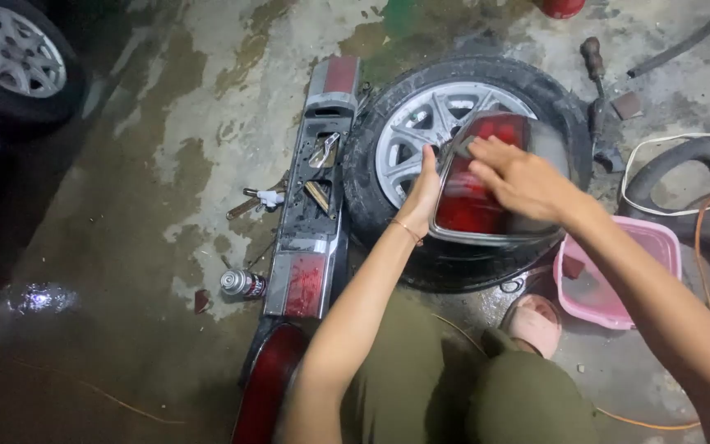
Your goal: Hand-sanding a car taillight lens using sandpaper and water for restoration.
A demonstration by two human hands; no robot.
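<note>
At the far left a parked car's wheel (11,51) is cut off by the frame's corner, and the wet concrete floor (141,205) below it fades into shadow. Next comes a small spray can (242,283) lying on its side, just beside a long rear light panel (310,222) whose lower red end runs out of view under my arm. My left hand (422,197) braces the left edge of the red tail light (478,189), thumb up; its fingers are hidden behind the lens, so I cannot tell their curl. The lens rests on a tyre with an alloy rim (421,140) lying flat. My right hand (519,177) presses flat on the lens, fingers extended over something small and grey, too blurred to name. Rightward sits a pink basin (659,247), partly hidden by my forearm.
</note>
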